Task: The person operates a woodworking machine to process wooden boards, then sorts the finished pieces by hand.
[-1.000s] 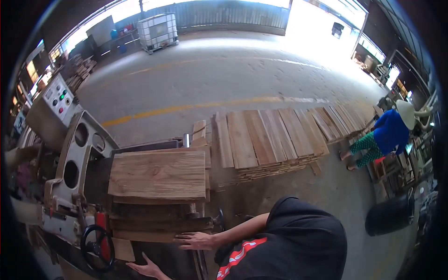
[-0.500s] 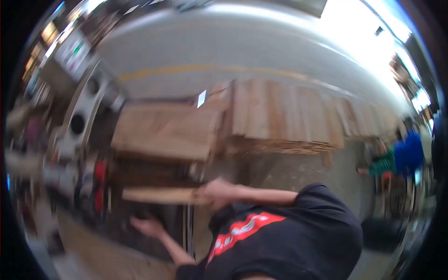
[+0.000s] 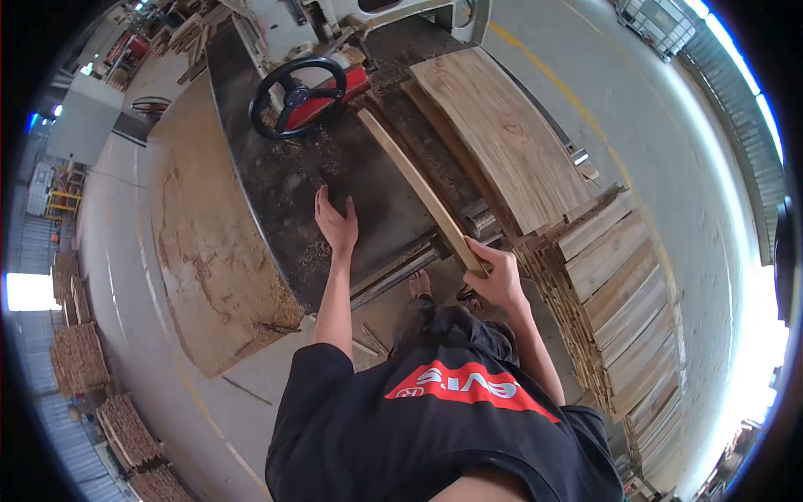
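Observation:
My right hand [image 3: 498, 278] grips the near end of a long, narrow wooden strip [image 3: 416, 182]. The strip slants away over the dark machine table [image 3: 288, 188], its far end close to a red part [image 3: 355, 82] of the machine. Above the sawdust-dusted table my left hand [image 3: 336, 224] is held open, fingers apart and nothing in them. A black handwheel [image 3: 298, 98] stands beyond that hand. Right of the strip lies a small stack of wide wooden boards, with a grained board [image 3: 506, 134] on top.
A long pile of planks [image 3: 627, 309] runs along the right. To the left, a sawdust-covered board [image 3: 209, 243] borders the machine table. Stacks of wood [image 3: 79, 356] line the far left floor, and a white-caged container [image 3: 657, 25] stands at the upper right.
My view has turned and sharpened, with the machine now at the top. The right hand still grips the strip, which now points farther forward; the left hand stays open over the table.

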Action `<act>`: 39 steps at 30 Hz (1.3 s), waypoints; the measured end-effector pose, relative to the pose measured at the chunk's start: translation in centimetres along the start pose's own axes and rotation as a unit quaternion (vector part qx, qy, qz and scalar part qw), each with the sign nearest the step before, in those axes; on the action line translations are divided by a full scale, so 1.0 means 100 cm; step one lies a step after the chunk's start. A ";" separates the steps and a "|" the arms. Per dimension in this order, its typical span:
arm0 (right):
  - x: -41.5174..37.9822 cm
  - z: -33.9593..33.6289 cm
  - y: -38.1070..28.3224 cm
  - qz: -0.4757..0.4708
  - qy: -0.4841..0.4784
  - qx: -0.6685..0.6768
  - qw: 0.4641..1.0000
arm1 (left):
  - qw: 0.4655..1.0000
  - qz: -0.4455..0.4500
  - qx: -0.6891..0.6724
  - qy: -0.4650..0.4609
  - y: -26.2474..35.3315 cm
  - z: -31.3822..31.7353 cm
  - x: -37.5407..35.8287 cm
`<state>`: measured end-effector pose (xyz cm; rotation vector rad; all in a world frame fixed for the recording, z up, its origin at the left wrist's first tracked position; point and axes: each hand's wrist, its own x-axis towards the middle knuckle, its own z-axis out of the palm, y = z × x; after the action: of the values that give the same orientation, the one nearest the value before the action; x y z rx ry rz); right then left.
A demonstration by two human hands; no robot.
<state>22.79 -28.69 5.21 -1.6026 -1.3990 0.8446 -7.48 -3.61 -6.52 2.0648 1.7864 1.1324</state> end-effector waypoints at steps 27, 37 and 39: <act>-0.076 -0.035 0.066 0.061 0.188 -0.172 0.965 | 0.976 0.175 -0.128 -0.009 0.158 -0.018 -0.093; -0.184 -0.088 0.135 0.139 0.242 -0.045 0.959 | 0.896 0.324 -0.139 -0.268 0.324 0.041 -0.198; -0.184 -0.101 0.143 0.155 0.269 -0.011 0.950 | 0.924 0.270 -0.131 -0.238 0.327 0.053 -0.197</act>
<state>35.05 -48.94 -3.90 -1.9178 -0.7859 0.5005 21.31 -28.15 0.79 2.4478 0.8191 0.8047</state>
